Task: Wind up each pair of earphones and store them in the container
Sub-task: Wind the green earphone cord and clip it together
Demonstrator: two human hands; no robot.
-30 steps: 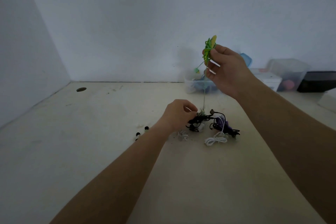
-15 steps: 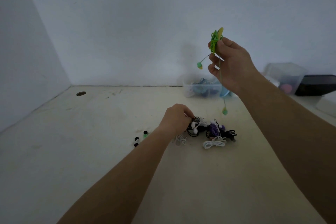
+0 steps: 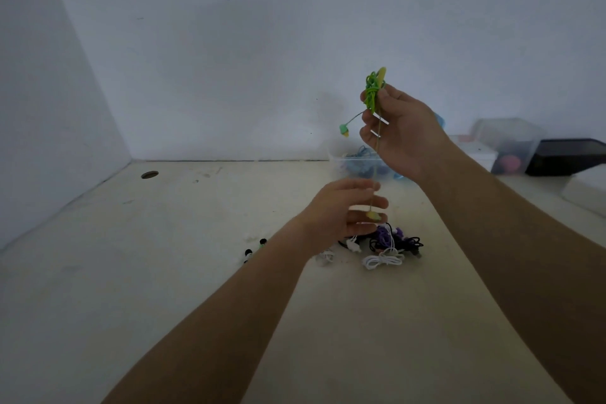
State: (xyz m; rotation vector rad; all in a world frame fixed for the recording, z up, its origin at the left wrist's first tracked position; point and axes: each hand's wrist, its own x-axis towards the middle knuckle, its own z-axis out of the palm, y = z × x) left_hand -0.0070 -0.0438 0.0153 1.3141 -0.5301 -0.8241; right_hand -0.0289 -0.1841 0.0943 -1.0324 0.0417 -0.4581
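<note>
My right hand (image 3: 401,134) is raised above the table, shut on a bunch of green earphones (image 3: 373,92). One earbud sticks out to the left; a thin cord hangs straight down to a second earbud by my left fingers. My left hand (image 3: 344,211) hovers below with its fingers apart, touching or almost touching that cord. On the table under it lies a tangled pile of black, purple and white earphones (image 3: 387,244). A clear container (image 3: 357,164) with blue earphones inside stands at the back, partly hidden by my right hand.
Small black and green ear tips (image 3: 254,248) lie left of the pile. At the back right stand a clear lidded box (image 3: 511,144), a black box (image 3: 567,157) and a white box (image 3: 587,190). A round hole (image 3: 149,174) is in the table at the back left.
My left hand has left the pile, risen and opened under the hanging cord. The right hand still holds the green earphones aloft, slightly lower than before.
</note>
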